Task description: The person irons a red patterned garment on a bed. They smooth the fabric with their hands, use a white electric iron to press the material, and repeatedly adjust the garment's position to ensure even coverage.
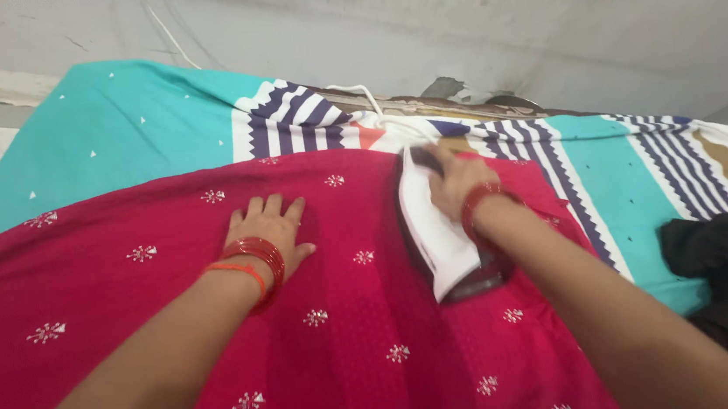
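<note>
Left hand point(267, 228): flat, fingers spread, on red cloth point(155, 319).
Right hand point(452, 179): clamped on iron point(437, 237), cord point(370, 100) beyond.

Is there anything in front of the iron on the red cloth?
Nothing visible: the iron in the right hand has only flat red cloth ahead. The left hand presses the cloth off to the side.

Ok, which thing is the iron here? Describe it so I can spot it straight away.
Start from the wide crimson cloth with small white embroidered motifs spread over the turquoise patterned sheet. Near the cloth's far right edge, the right hand grips the white iron with a dark soleplate. It is the only hard, white, wedge-shaped thing on the fabric, and a white cord trails off behind it.
</note>
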